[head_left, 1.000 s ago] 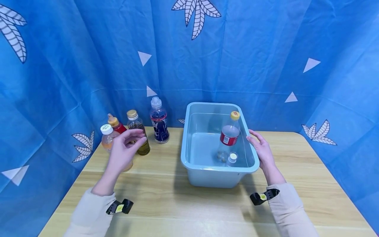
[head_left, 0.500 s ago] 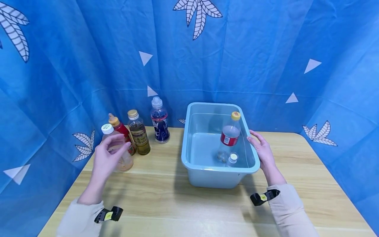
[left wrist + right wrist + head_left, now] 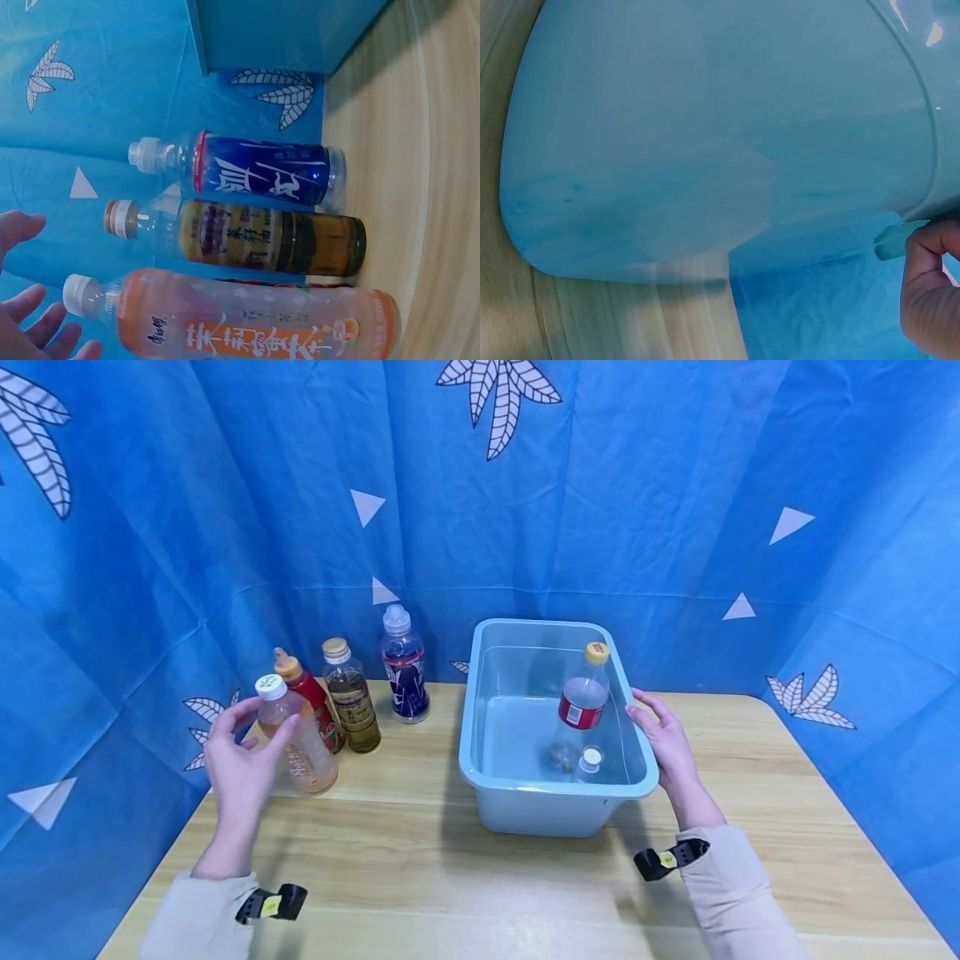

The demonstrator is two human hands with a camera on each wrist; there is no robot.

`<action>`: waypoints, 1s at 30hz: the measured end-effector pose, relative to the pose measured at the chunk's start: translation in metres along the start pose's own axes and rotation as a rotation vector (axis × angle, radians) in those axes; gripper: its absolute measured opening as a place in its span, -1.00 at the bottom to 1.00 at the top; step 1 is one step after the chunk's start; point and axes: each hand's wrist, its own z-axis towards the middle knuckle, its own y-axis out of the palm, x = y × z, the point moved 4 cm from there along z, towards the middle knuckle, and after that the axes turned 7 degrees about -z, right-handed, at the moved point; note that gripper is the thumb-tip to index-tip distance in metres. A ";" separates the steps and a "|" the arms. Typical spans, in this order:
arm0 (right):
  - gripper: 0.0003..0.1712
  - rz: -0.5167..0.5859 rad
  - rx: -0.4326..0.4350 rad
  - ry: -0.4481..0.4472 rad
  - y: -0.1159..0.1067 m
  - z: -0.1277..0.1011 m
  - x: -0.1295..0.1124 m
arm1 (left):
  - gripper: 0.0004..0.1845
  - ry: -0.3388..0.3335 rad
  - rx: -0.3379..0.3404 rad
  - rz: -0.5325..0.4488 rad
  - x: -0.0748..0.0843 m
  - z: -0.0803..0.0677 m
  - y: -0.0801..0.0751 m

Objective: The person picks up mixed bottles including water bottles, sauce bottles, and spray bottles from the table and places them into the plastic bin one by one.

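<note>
My left hand (image 3: 251,739) is spread open just left of a peach-coloured tea bottle (image 3: 303,756) with a white cap, thumb and fingers close around its neck without gripping. In the left wrist view the same bottle (image 3: 247,326) lies across the bottom, with my fingertips (image 3: 34,330) beside its cap. My right hand (image 3: 660,739) holds the right rim of a light blue plastic tub (image 3: 525,810), thumb on top. A finger (image 3: 930,247) curls under the rim lip in the right wrist view.
Behind the tea bottle stand a red bottle (image 3: 315,710), an amber bottle (image 3: 352,710) and a dark blue bottle (image 3: 405,681). Inside the tub are a clear red-labelled bottle (image 3: 581,702) and a small white-capped bottle (image 3: 588,762). Blue cloth walls surround the wooden table (image 3: 420,877).
My left hand has swung left, from in front of the amber bottle to beside the tea bottle. The right hand and the tub have stayed put.
</note>
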 end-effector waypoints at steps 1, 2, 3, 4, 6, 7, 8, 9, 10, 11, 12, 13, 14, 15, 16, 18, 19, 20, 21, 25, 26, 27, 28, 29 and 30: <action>-0.36 0.000 -0.001 -0.002 0.000 0.000 0.000 | -0.45 -0.010 0.015 -0.001 -0.001 0.002 0.000; -0.36 -0.001 -0.002 -0.004 0.000 0.000 0.000 | -0.44 -0.015 0.026 -0.002 -0.002 0.004 -0.001; -0.36 0.000 -0.003 -0.006 0.000 0.000 0.000 | -0.43 -0.027 0.031 -0.005 -0.003 0.005 -0.001; -0.36 0.000 -0.004 -0.008 0.000 0.000 -0.001 | -0.42 -0.038 0.036 -0.006 -0.004 0.007 -0.001; -0.36 0.001 -0.007 -0.007 0.000 0.000 -0.001 | -0.40 -0.055 0.043 0.000 -0.007 0.010 0.000; -0.36 -0.002 -0.007 -0.007 0.000 0.000 -0.001 | -0.39 -0.063 0.045 0.001 -0.008 0.012 0.000; -0.36 -0.005 -0.009 -0.007 0.000 0.000 -0.001 | -0.38 -0.069 0.046 0.000 -0.010 0.014 0.000; -0.36 -0.005 -0.009 -0.007 0.000 0.000 -0.001 | -0.36 -0.078 0.041 -0.011 -0.014 0.017 0.001; -0.36 -0.008 -0.011 -0.007 0.001 0.000 -0.001 | -0.35 -0.083 0.037 -0.022 -0.020 0.020 0.002; -0.36 -0.014 -0.010 -0.007 0.001 0.000 -0.001 | -0.33 -0.087 0.032 -0.033 -0.027 0.025 0.003; -0.35 -0.021 -0.010 -0.006 0.001 0.000 -0.001 | -0.33 -0.090 0.040 -0.060 -0.039 0.031 0.005; -0.36 -0.025 -0.010 -0.004 0.001 0.000 -0.001 | -0.32 -0.094 0.045 -0.070 -0.052 0.038 0.007; -0.35 -0.029 -0.011 -0.002 0.001 0.000 -0.001 | -0.31 -0.092 0.045 -0.083 -0.065 0.044 0.008; -0.35 -0.031 -0.011 -0.001 0.001 0.000 -0.001 | -0.31 -0.082 0.047 -0.101 -0.079 0.052 0.010; -0.35 -0.035 -0.011 0.002 0.001 0.000 -0.001 | -0.31 -0.080 0.054 -0.083 -0.092 0.059 0.012; -0.35 -0.035 -0.009 0.005 0.000 -0.001 -0.001 | -0.32 -0.078 0.078 -0.083 -0.112 0.071 0.017; -0.35 -0.032 -0.008 0.007 0.000 -0.001 -0.001 | -0.32 -0.078 0.076 -0.071 -0.115 0.073 0.018; -0.35 -0.030 -0.008 0.007 0.000 -0.001 -0.001 | -0.32 -0.073 0.070 -0.071 -0.113 0.074 0.019; -0.35 -0.030 -0.007 0.008 0.000 0.000 -0.001 | -0.32 -0.070 0.071 -0.070 -0.109 0.073 0.019; -0.35 -0.033 -0.007 0.010 -0.001 0.000 -0.002 | -0.36 -0.056 0.049 -0.128 -0.076 0.059 0.016; -0.34 -0.037 -0.008 0.012 -0.001 0.000 -0.003 | -0.34 -0.054 0.040 -0.131 -0.066 0.054 0.015; -0.34 -0.041 -0.009 0.013 -0.001 0.000 -0.003 | -0.35 -0.058 0.040 -0.136 -0.059 0.051 0.015; -0.34 -0.040 -0.010 0.013 -0.001 0.000 -0.003 | -0.36 -0.059 0.041 -0.138 -0.058 0.050 0.015; -0.33 -0.041 -0.012 0.014 -0.001 0.000 -0.003 | -0.36 -0.068 0.041 -0.142 -0.057 0.050 0.015; -0.33 -0.042 -0.012 0.014 -0.001 0.000 -0.003 | -0.38 -0.061 0.047 -0.176 -0.067 0.055 0.017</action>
